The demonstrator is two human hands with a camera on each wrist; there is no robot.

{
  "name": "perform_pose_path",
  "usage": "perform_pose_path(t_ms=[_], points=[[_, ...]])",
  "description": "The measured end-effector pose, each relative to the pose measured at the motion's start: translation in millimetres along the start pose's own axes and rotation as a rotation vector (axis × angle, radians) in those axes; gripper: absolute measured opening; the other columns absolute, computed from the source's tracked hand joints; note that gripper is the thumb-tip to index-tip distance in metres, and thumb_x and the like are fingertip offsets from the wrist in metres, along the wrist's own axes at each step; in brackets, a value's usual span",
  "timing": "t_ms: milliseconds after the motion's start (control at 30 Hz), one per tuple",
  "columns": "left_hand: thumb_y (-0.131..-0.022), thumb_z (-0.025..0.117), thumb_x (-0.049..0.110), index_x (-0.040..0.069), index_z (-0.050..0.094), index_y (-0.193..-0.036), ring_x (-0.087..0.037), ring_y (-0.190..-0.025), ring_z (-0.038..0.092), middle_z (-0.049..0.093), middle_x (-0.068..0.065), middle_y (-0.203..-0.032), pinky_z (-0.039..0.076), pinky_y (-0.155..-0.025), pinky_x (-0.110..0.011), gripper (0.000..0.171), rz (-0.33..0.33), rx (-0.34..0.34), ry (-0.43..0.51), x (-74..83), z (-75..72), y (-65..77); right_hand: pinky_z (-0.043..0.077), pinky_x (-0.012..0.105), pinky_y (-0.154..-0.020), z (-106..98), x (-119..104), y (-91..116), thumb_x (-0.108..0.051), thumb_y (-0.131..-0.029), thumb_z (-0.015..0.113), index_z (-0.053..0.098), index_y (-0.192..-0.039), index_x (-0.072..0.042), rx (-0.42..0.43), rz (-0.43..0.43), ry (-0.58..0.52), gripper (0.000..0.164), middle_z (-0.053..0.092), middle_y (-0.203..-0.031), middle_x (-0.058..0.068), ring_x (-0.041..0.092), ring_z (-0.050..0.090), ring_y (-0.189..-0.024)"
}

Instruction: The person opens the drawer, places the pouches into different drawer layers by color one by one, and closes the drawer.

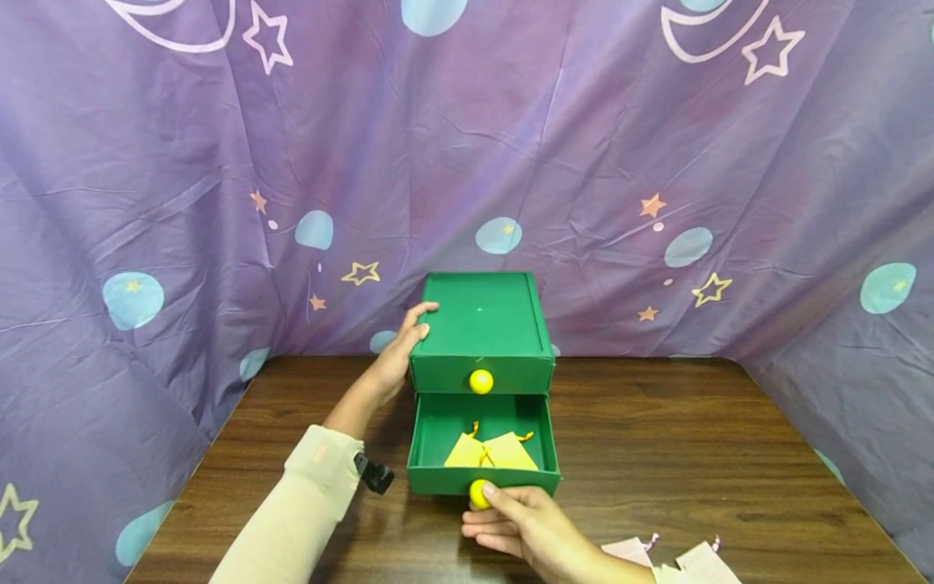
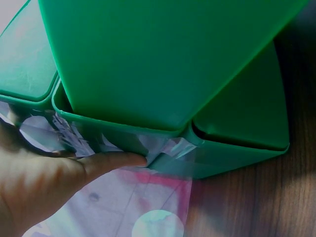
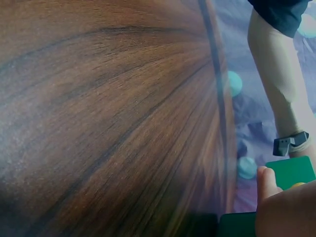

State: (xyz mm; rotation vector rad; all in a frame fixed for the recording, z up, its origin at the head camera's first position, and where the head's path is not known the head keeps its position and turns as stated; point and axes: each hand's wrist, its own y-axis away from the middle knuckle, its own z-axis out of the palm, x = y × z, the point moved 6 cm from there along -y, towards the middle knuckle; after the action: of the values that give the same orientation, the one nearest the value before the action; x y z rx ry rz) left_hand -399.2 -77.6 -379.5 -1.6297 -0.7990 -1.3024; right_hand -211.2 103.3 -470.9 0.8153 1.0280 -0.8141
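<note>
A green two-drawer cabinet (image 1: 481,312) stands in the middle of the table. Its upper drawer, with a yellow knob (image 1: 481,381), is closed, while the lower drawer (image 1: 438,480) is pulled out. Inside that drawer lie two yellow pouches (image 1: 513,453) with orange strings. My right hand (image 1: 536,527) pinches the lower yellow knob (image 1: 477,492) between thumb and fingers. On the cabinet's left side rests my left hand (image 1: 397,354), fingertips at the top edge. In the left wrist view its thumb (image 2: 116,161) lies extended along the green wall.
Two pale pink pouches (image 1: 631,551) with purple strings lie by my right forearm at the front right. The brown wooden table (image 1: 657,438) runs back to a purple curtain (image 1: 584,162) printed with stars and moons. A black wrist camera (image 1: 374,473) sits on my left wrist.
</note>
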Motion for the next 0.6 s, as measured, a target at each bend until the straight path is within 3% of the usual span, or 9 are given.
perform_pose_path(t_ms=[600], points=[[-0.108, 0.027, 0.023, 0.014, 0.022, -0.159, -0.035, -0.134, 0.037, 0.023, -0.022, -0.159, 0.032, -0.111, -0.042, 0.052, -0.010, -0.006, 0.012, -0.1, 0.3, 0.3, 0.058, 0.034, -0.090, -3.9, -3.7, -6.7, -0.028, -0.108, 0.054, 0.064, -0.118, 0.011, 0.032, -0.003, 0.002, 0.042, 0.074, -0.109, 0.023, 0.024, 0.074, -0.100]])
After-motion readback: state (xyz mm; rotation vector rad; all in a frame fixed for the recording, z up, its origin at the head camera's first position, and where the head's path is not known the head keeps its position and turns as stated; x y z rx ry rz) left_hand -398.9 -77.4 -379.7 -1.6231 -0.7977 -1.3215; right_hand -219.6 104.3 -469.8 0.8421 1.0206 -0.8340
